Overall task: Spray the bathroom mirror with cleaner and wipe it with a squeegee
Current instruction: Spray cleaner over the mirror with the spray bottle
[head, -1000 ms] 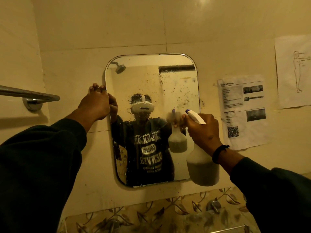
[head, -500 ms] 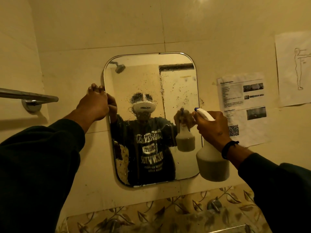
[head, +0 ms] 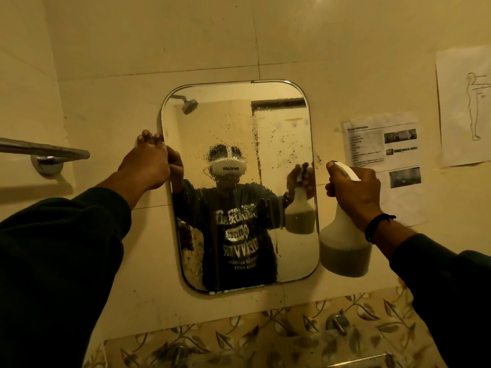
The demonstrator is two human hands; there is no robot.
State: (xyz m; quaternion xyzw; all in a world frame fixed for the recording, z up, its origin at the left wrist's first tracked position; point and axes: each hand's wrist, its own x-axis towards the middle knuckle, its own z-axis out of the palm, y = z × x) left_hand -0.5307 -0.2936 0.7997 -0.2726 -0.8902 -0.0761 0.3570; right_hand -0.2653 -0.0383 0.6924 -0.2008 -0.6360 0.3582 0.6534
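A rounded rectangular mirror (head: 233, 123) hangs on the tiled wall, speckled with droplets across its middle and right side. My left hand (head: 147, 163) grips the mirror's left edge near the top, fingers curled around the rim. My right hand (head: 353, 192) holds a white spray bottle (head: 342, 248) by its trigger head, just right of the mirror's right edge, nozzle pointing left toward the glass. The bottle is roughly a third full of greyish liquid. No squeegee is in view.
A chrome towel bar (head: 45, 151) sticks out from the wall at the left. Two printed paper sheets (head: 382, 155) are taped to the wall at the right. A leaf-patterned tile band (head: 252, 338) with metal fittings runs below the mirror.
My right hand has carried the spray bottle rightward, from in front of the mirror's right part to just beyond its right edge. My left hand has stayed on the mirror's left edge.
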